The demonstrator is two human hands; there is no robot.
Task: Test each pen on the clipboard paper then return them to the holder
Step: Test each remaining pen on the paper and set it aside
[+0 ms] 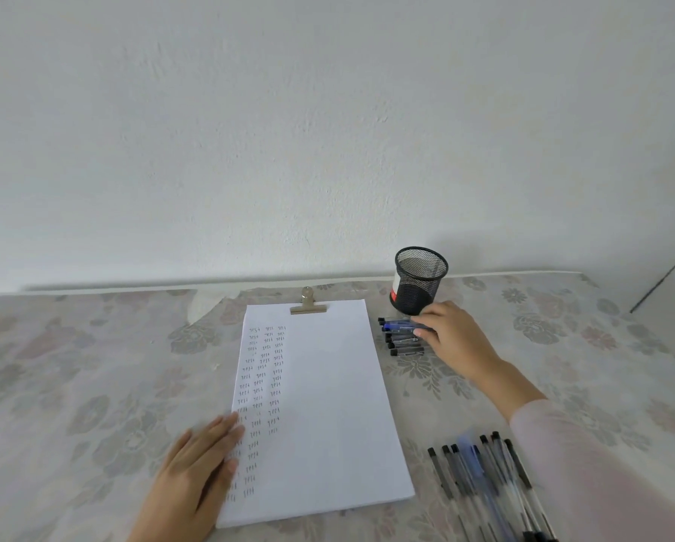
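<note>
a: what does the head view show?

b: a flowered tablecloth (93, 365) with a clipboard paper (328, 404) in the middle, held by a metal clip (308, 305). its left side carries 3 columns of small pen marks; the right side is blank.

a: and the hands?

b: the left hand (195, 471) lies flat and released on the paper's left edge, steadying it. the right hand (451, 334) rests on a row of pens (404, 338) just beside the black mesh holder (420, 281). its fingers touch the pens, but i cannot tell whether they grip one.

a: how far along is it?

b: the holder looks to have no pens in it. a second bunch of pens (484, 479) lies near the paper's lower right corner. which group is tested, i cannot tell; returning all of them seems left to do.
</note>
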